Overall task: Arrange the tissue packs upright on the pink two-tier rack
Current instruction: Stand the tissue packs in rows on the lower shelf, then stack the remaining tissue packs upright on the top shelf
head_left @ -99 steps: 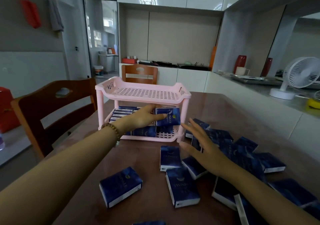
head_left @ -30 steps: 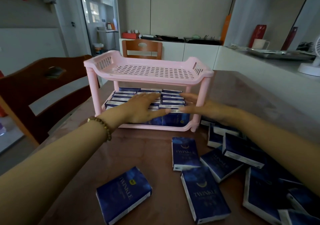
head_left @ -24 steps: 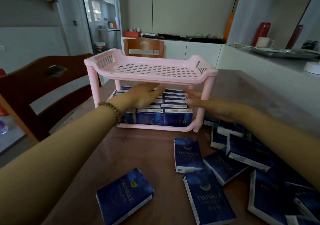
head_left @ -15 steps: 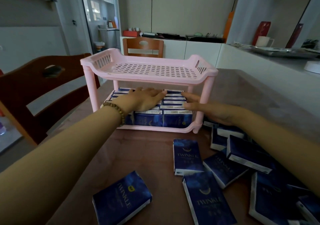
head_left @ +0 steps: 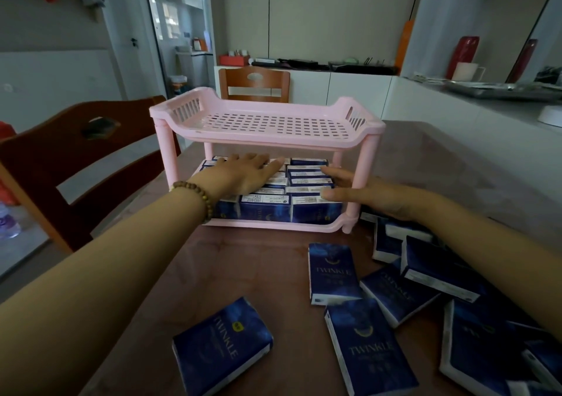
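The pink two-tier rack stands on the brown table, its top tier bare. Its lower tier holds several dark blue tissue packs standing upright in rows. My left hand lies flat, palm down, on the tops of the left rows, fingers spread. My right hand reaches in from the right, fingers open against the right-hand rows beside the front right post. Neither hand grips a pack. Loose packs lie flat on the table: one near left, two in the middle, and a pile at the right.
A wooden chair stands at the table's left edge and another chair behind the rack. A white counter with a tray and cups runs along the right. Bare table lies between the rack and the loose packs.
Both hands went from handling packs to pressing on the filled lower tier. Over the last second my left hand slid back over the rows. My right hand stayed at the right side.
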{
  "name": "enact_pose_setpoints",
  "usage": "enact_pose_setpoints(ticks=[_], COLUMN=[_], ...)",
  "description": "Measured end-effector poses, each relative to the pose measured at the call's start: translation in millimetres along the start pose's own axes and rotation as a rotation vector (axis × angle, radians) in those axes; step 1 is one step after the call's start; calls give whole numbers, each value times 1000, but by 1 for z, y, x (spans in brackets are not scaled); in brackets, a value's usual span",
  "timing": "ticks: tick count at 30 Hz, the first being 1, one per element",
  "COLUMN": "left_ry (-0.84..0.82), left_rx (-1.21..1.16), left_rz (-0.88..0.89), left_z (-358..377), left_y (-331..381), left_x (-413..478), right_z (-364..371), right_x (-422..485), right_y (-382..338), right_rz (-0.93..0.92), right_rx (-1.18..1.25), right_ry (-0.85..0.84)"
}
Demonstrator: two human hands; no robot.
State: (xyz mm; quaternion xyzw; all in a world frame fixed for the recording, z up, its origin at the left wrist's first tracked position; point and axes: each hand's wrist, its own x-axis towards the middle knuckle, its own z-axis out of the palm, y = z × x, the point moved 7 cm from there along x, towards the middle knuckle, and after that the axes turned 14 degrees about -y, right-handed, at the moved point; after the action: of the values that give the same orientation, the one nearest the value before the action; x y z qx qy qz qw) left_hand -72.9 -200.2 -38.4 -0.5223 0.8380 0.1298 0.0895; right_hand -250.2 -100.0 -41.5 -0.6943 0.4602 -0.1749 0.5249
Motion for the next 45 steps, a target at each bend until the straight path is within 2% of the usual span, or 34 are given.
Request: enact_pose_setpoints(ticks=[5,10,14,18,20,22,25,30,33,38,41,45], left_ry=[84,186,150,87,38,-24,-96,-76,-53,-148,-81,-10], left_rx=[-2,-100,-185,-172,-159,-145,-180,-377,-458,-600,-627,-849], left_rz=[45,256,361,350,327,277,284,376,417,439,520,542], left_z=[0,8,27,52,63,71,76,79,82,88,84,72], left_y=[7,39,57,52,44,32,25,28,28,28,30,20], left_x=[-18,-71,-133,-179,-193,-199,-207,-223,-224,-223,-224,-222], right_z=[9,17,21,48,67,84,90,91,92,88,89,93], right_x=[-12,-44,-76,-107,-116,-115,-104,-82,-76,-73,-74,-74], right_y=[-18,-31,-25,-25,-28,-30,-29,-25,-21,-23,-27,-38], right_rz=[-51,-16,50,29,-4,-9,60,251,297,219,101,-56], right_rx=[-77,-208,-277,-291,-387,-485,-468,-581,-586,-536,-497,-388], right_ry=[4,64,212,387,435,404,355,221,193,249,257,250])
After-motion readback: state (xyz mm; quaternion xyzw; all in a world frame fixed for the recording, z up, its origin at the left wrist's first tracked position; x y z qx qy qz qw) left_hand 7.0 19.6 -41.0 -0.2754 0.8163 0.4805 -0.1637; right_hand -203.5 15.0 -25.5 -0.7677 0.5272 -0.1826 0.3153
